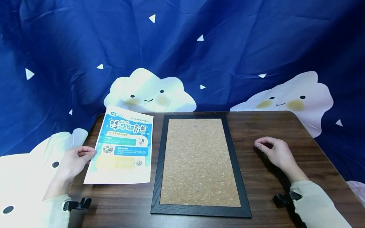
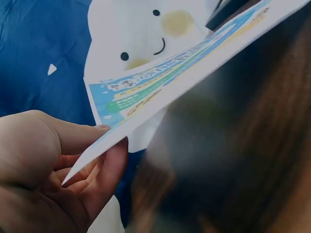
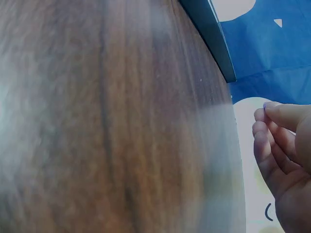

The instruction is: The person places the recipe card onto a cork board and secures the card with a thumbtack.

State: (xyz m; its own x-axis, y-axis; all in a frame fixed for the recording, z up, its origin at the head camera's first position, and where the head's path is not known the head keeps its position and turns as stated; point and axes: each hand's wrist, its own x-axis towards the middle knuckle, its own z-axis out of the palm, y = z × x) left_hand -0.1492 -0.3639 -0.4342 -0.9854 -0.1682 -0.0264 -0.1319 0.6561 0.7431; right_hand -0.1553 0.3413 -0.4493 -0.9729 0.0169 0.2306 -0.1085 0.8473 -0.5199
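Note:
On the left, my left hand point(image 1: 76, 161) pinches the left edge of a printed paper sheet point(image 1: 122, 148) with blue, green and yellow panels. The left wrist view shows the thumb on the printed face and the fingers behind the sheet point(image 2: 146, 102), which is lifted at a slant. A cork board point(image 1: 199, 161) in a black frame lies flat beside the sheet. To its right, my right hand point(image 1: 275, 153) is above the table with thumb and forefinger together. Between those fingertips shows a tiny purple thing point(image 3: 265, 105), too small to tell its kind.
The dark wooden table point(image 1: 268, 126) has a rounded far right corner. Behind it hangs a blue curtain point(image 1: 222, 57) with white clouds and triangles. A black wrist mount point(image 1: 77, 204) sits on the left sleeve, another mount point(image 1: 286, 199) on the right.

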